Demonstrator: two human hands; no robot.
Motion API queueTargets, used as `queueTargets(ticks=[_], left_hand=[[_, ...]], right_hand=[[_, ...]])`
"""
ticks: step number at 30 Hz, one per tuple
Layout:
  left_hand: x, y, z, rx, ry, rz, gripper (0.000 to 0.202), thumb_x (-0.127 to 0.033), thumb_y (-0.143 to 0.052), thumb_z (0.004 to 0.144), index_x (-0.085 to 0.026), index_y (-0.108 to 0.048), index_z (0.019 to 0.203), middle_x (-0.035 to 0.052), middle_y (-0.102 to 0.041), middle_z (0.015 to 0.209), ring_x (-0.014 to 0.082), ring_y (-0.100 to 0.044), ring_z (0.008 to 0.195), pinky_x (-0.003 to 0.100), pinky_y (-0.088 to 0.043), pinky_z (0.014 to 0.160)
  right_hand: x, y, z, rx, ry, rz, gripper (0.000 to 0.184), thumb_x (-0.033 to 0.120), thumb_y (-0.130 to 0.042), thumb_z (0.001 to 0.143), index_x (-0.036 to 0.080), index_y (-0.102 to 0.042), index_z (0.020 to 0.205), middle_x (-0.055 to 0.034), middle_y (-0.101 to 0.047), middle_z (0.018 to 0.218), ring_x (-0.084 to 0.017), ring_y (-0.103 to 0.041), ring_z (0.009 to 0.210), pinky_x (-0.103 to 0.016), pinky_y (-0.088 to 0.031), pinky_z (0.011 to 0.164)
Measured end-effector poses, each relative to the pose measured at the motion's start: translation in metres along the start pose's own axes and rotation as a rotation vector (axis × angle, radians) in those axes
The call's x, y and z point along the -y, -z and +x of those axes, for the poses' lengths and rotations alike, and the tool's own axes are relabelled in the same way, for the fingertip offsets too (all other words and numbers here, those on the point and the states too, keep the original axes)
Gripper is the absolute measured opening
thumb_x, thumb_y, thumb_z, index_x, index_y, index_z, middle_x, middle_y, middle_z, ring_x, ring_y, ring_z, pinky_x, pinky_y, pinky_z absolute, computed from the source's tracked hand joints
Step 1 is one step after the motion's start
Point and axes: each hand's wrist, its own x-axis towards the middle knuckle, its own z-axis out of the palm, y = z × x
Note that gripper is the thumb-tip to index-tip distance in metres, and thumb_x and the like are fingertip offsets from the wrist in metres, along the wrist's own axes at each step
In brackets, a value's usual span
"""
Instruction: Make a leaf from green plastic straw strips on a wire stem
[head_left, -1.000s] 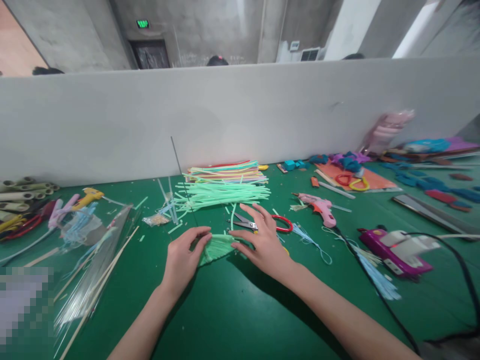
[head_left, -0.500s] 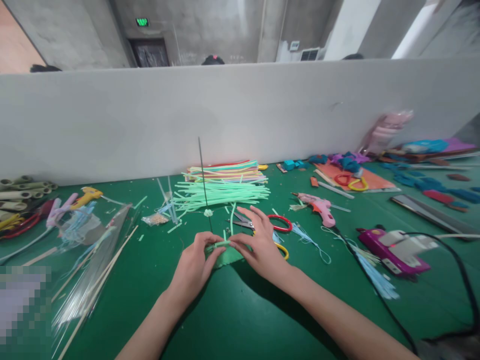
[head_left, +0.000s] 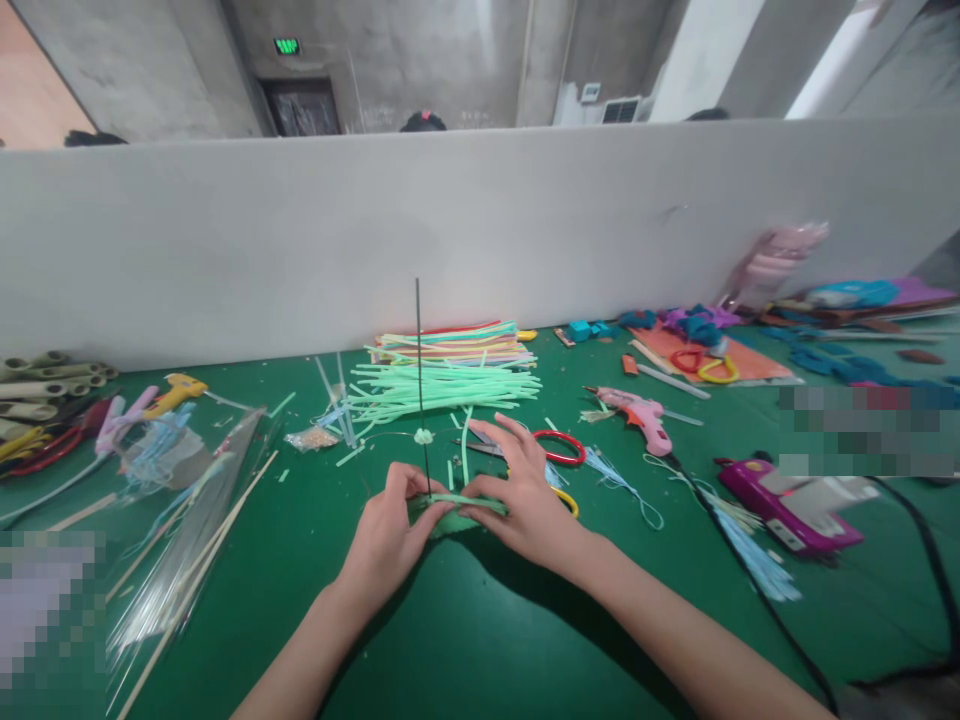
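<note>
My left hand point(head_left: 386, 530) is closed, with thumb and fingers pinching one end of a light green strip point(head_left: 450, 498). My right hand point(head_left: 525, 500) pinches the strip's other end between thumb and index finger; its remaining fingers are raised. Under the strip, between the hands, a green piece point(head_left: 448, 523) shows partly. A thin dark rod point(head_left: 419, 350) rises almost upright beside my left fingertips, with a small pale green tuft point(head_left: 424, 437) on it. Its lower end is hidden. Behind my right hand lie scissors point(head_left: 564, 448) with red and yellow handles, partly covered.
A pile of light green strips point(head_left: 442, 385) lies ahead, with multicoloured strips behind it. To the right are a pink glue gun point(head_left: 636, 412) and a purple power strip point(head_left: 784, 510). A yellow glue gun point(head_left: 174, 393) and clear plastic sheet point(head_left: 199, 530) are left. A grey partition point(head_left: 480, 230) bounds the table.
The dark rod has swung right and stands more upright. The green strip between my fingers has shifted, showing more of its length toward the right hand. Both hands stay nearly in place.
</note>
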Motion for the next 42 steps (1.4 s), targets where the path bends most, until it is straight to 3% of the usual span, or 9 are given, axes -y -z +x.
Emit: queueTargets(ticks=[11,19,25,30,37,42], left_hand=[[-0.009,0.007,0.003,0.1,0.085,0.024,0.026,-0.03,-0.065,0.083,-0.025,-0.04,0.081,-0.0047,-0.07,0.08,0.0147,-0.063,0.073,0.027,-0.045,0.069],[-0.013,0.01,0.003,0.122,0.105,-0.009,0.022,-0.031,-0.067,0.081,-0.026,-0.049,0.092,-0.0057,-0.068,0.079,0.0148,-0.066,0.08,0.025,-0.046,0.073],[-0.014,0.009,0.004,0.133,0.091,-0.035,0.02,-0.031,-0.067,0.081,-0.025,-0.053,0.094,-0.004,-0.07,0.081,0.0156,-0.066,0.082,0.026,-0.047,0.076],[-0.015,0.01,0.005,0.191,0.043,0.0,0.013,-0.036,-0.064,0.083,-0.024,-0.065,0.087,-0.0003,-0.07,0.086,0.0172,-0.064,0.081,0.027,-0.047,0.072],[-0.012,0.011,0.007,0.215,0.035,0.055,0.022,-0.042,-0.058,0.087,-0.024,-0.072,0.088,0.0023,-0.07,0.088,0.019,-0.063,0.086,0.03,-0.047,0.077],[-0.01,0.011,0.006,0.221,0.004,0.077,0.023,-0.043,-0.058,0.087,-0.024,-0.072,0.085,0.0027,-0.07,0.087,0.0192,-0.063,0.086,0.03,-0.048,0.077]], right_hand=[[-0.003,0.006,0.001,0.039,0.095,0.024,0.008,0.031,-0.067,0.083,0.026,-0.072,0.078,-0.0036,-0.023,0.152,-0.037,-0.013,0.141,-0.06,-0.026,0.104],[-0.002,0.008,0.0,0.07,0.131,-0.047,0.006,0.03,-0.068,0.082,0.024,-0.071,0.082,-0.007,-0.021,0.155,-0.038,-0.01,0.142,-0.063,-0.023,0.104],[-0.005,0.007,0.001,0.087,0.147,-0.049,0.01,0.032,-0.071,0.08,0.024,-0.072,0.075,-0.005,-0.021,0.156,-0.04,-0.009,0.142,-0.065,-0.022,0.103],[-0.005,0.006,0.001,0.077,0.139,-0.033,0.013,0.03,-0.069,0.082,0.024,-0.072,0.071,-0.004,-0.022,0.155,-0.04,-0.009,0.142,-0.064,-0.022,0.103],[-0.003,0.005,0.0,0.067,0.127,-0.07,0.008,0.031,-0.069,0.082,0.024,-0.072,0.08,-0.0073,-0.021,0.155,-0.041,-0.01,0.141,-0.066,-0.022,0.103],[-0.004,0.006,0.0,0.081,0.131,-0.07,0.014,0.032,-0.069,0.082,0.022,-0.07,0.072,-0.006,-0.022,0.155,-0.04,-0.009,0.142,-0.066,-0.021,0.103]])
